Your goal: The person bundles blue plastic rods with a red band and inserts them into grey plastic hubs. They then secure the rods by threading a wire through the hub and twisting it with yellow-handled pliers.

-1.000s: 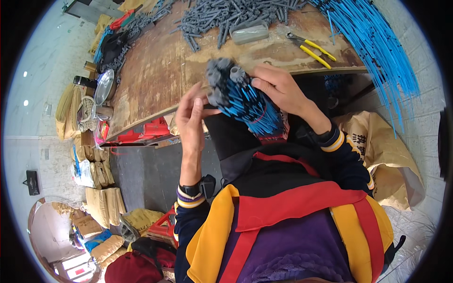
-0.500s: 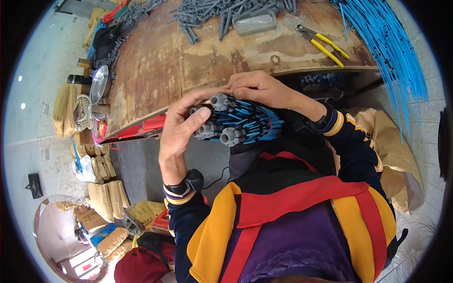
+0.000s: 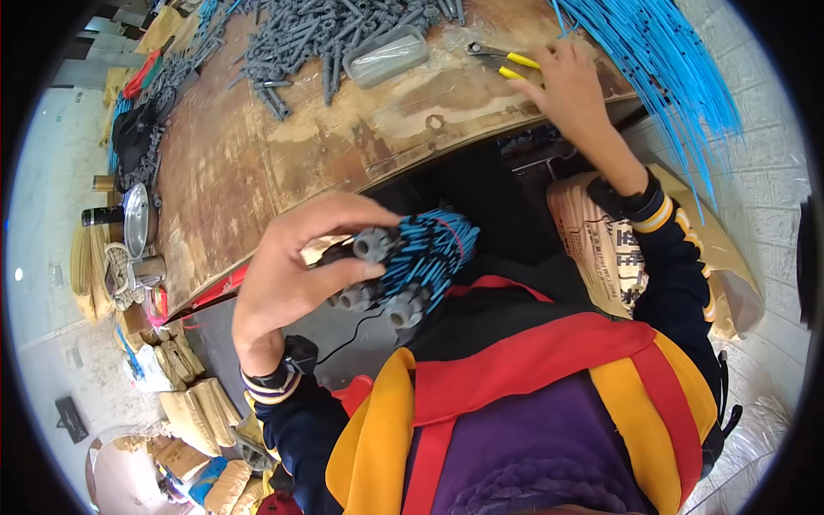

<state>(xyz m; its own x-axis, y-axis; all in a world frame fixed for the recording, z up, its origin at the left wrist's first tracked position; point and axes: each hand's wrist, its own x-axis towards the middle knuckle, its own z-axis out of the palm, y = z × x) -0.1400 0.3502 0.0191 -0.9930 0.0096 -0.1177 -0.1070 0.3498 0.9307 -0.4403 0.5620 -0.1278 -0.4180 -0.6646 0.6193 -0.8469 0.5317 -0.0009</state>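
Note:
A thick bundle of thin blue plastic strands point(image 3: 429, 257) with black bits sits at my lap, bound near its far end by a pinkish band. Several grey tubular plastic pieces point(image 3: 405, 309) stick out from its near left side. My left hand point(image 3: 287, 257) curls round the bundle's left side, thumb against a grey tube end. Across the table edge reaches my right hand point(image 3: 577, 94), fingers spread over the yellow handles of cutting pliers point(image 3: 522, 60) lying on the table. Its fingertips partly cover the handles; whether they touch is hard to see.
On the worn wooden table point(image 3: 232, 172) lie a heap of grey plastic pieces point(image 3: 318, 39) and a clear plastic box point(image 3: 386, 56). Long blue strands point(image 3: 661, 69) hang over the right corner. A printed paper sack point(image 3: 596, 249) stands at the right. Metal dishes point(image 3: 137, 223) sit at the left.
My right hand has left the bundle and moved right and away to the pliers. My left hand still holds the bundle, and the view has shifted.

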